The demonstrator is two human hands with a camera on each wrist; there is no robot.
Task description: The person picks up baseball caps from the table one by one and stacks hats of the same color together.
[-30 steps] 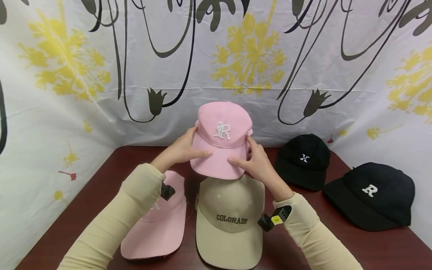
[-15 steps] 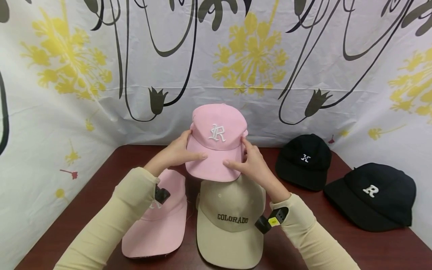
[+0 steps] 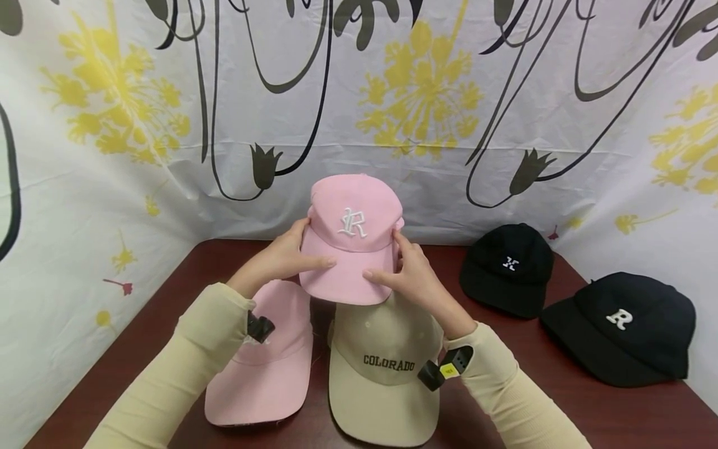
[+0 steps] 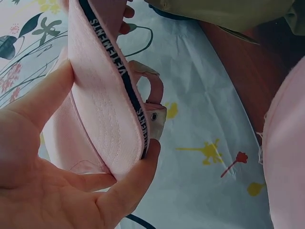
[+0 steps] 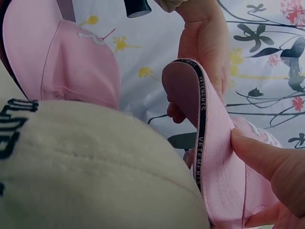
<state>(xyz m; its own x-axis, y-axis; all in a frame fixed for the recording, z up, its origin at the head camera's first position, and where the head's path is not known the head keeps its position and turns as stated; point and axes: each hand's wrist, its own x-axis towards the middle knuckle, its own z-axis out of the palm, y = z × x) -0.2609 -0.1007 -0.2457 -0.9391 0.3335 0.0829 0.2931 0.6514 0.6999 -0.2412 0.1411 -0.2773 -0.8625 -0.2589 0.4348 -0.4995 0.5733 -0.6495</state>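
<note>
Both hands grip a light pink baseball cap [image 3: 356,212] with a white embroidered R, its brim facing the front. My left hand [image 3: 285,252] holds the left side, thumb on top of the brim. On the other side my right hand [image 3: 414,271] grips it the same way. Dark edge tape lettered VETEMENTS runs along the brim [image 4: 107,95] in the left wrist view. Just in front and below, a beige cap [image 3: 384,374] marked COLORADO overlaps the held cap's brim in the head view. Another pink cap [image 3: 263,380] lies to the left, partly hidden by the left forearm.
A small black cap [image 3: 507,274] with a white mark sits at the back right, and a larger black cap [image 3: 622,330] with a white R is nearer the right edge. The dark red table [image 3: 191,293] meets a patterned white cloth [image 3: 336,125] behind and at both sides.
Both hands have carried the held pink cap a little to the left and slightly down, with the grip unchanged. The other caps stay where they were.
</note>
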